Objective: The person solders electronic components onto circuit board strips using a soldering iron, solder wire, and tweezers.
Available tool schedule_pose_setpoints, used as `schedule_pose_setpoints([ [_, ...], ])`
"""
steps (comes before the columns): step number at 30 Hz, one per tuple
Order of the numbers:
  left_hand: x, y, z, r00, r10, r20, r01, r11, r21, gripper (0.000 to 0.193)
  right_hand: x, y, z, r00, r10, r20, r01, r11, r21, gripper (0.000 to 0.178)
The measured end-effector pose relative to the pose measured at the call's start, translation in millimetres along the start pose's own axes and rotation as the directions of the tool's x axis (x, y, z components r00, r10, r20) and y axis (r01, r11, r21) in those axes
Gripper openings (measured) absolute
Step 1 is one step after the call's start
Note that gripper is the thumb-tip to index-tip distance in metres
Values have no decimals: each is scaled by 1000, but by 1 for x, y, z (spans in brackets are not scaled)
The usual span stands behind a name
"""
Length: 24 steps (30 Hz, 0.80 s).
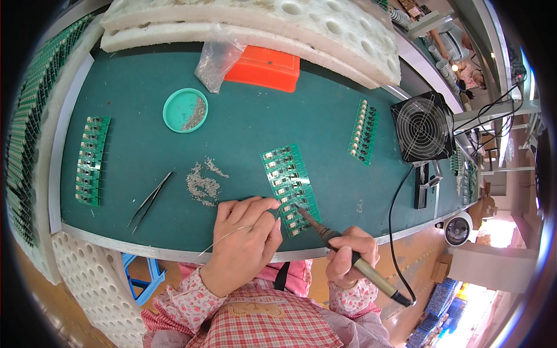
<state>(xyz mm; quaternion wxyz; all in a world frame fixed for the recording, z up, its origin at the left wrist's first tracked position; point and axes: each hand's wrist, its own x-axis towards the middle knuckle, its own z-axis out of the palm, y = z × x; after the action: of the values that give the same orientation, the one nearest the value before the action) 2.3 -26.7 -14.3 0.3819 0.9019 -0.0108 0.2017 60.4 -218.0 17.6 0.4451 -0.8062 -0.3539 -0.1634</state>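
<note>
A green circuit board panel [293, 182] with rows of small white and black parts lies in front of me on the green work mat. My right hand [352, 255] grips a soldering iron [366, 271], its tip down at the panel's lower half. My left hand [246, 232] rests at the panel's left edge, fingers closed on a thin solder wire [223, 236] that trails back to the left; its end is near the iron's tip. Left of that hand, tiny pale components [203, 184] lie in a loose pile. Further left is a pair of tweezers [151, 200].
A turquoise round dish [185, 110] holds more tiny parts. Behind it are a clear plastic bag [217, 64] and a red bin [264, 68]. Other panels lie left [91, 162] and right [364, 132]. A black fan [422, 127] stands right, near the iron's cable [391, 226].
</note>
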Motion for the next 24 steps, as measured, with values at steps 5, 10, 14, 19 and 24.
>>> schedule_pose_setpoints([
  [5, 2, 0, 2, 1000, -7, -19, 7, 1000, -18, 12, -15, 10, -1, 980, 166, -107, -154, 982, 113, 15],
  [10, 3, 4, 1, 1000, 3, -6, -2, 1000, 24, 13, -14, 14, 7, 967, 241, -81, -214, 945, 248, 10],
  [14, 5, 4, 1, 1000, 3, 15, -4, 998, 61, 12, -12, 15, 11, 907, 413, -88, -356, 860, 366, 11],
  [19, 7, 6, 0, 999, -2, 33, 0, 997, 79, 10, -11, 18, 13, 881, 464, -94, -382, 814, 438, 10],
  [24, 5, 3, -1, 999, 22, 38, -24, 998, 64, 9, -13, 21, 12, 901, 416, -121, -325, 834, 447, 8],
])
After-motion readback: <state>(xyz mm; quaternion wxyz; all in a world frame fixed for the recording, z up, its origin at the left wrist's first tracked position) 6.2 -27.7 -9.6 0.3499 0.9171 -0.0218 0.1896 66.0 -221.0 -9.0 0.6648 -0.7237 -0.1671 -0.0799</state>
